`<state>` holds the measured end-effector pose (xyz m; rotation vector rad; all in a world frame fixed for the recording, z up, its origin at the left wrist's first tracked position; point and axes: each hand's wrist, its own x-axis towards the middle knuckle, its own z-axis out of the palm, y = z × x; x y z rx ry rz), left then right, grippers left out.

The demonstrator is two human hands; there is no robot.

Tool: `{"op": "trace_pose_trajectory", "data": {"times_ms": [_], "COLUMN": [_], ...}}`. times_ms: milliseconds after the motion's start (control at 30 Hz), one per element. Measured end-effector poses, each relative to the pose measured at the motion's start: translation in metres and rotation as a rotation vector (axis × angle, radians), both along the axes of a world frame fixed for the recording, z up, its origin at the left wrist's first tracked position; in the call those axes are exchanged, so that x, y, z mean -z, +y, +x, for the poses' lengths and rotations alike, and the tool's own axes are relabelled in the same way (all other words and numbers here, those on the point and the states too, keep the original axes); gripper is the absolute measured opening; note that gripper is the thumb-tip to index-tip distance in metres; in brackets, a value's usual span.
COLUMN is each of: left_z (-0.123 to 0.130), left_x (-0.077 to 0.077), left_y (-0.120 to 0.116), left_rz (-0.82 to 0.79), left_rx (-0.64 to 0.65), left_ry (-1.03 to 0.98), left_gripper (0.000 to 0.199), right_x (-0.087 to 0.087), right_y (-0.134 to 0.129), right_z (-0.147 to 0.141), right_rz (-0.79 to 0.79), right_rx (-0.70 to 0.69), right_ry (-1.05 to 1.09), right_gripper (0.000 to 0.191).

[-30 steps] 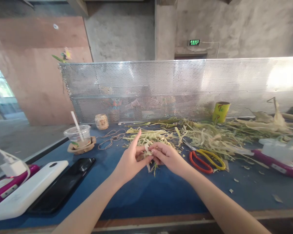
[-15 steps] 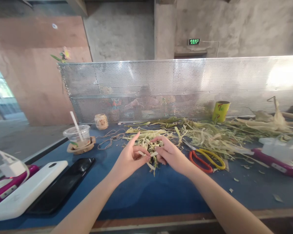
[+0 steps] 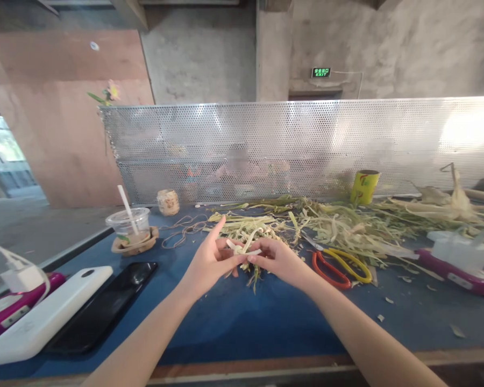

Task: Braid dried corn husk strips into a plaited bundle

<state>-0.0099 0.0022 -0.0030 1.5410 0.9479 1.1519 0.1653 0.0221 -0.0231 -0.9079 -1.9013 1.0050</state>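
Both hands meet above the blue tabletop at the middle of the head view. My left hand [image 3: 214,262] pinches a pale, flat plant strip [image 3: 239,249] between thumb and fingers, its index finger pointing up. From the other side, my right hand [image 3: 280,262] has its thumb and fingertips closed on the same strip. The strip is bent into a small loop or knot between them, with a curved length standing above. Behind and under the hands lies a pile of pale green shredded stalks [image 3: 262,228]. Some fingertips are hidden behind the strip.
Scissors [image 3: 334,263] with red and yellow handles lie right of my right hand. Beyond are dried husks [image 3: 347,226] and a yellow cylinder [image 3: 364,187]. On the left are a plastic cup [image 3: 129,223], thin cord [image 3: 183,230], a black phone [image 3: 105,306] and a white slab [image 3: 52,312].
My hands have come closer together. The strip, earlier with short ends showing between the fingers, now curves up in a loop. My right fingers have shifted toward the left hand.
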Motion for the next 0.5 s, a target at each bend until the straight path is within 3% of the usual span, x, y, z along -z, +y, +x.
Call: {"op": "trace_pose_trajectory", "data": {"times_ms": [167, 300, 400, 500], "left_z": [0.002, 0.003, 0.001, -0.001], "left_x": [0.009, 0.011, 0.009, 0.005], "left_y": [-0.001, 0.0, 0.002, 0.003], "left_rz": [0.062, 0.073, 0.047, 0.016], "left_rx": [0.059, -0.001, -0.037, -0.015], "left_ry": [0.044, 0.057, 0.023, 0.013], "left_gripper": [0.09, 0.093, 0.099, 0.101], "right_x": [-0.004, -0.008, -0.01, -0.01], "right_y": [-0.008, -0.007, -0.004, -0.002], "right_z": [-0.002, 0.006, 0.011, 0.011], "right_rz": [0.098, 0.175, 0.144, 0.014], "right_rx": [-0.034, -0.011, -0.015, -0.046], "right_ry": [-0.046, -0.085, -0.065, -0.051], "right_gripper": [0.021, 0.025, 0.024, 0.023]}}
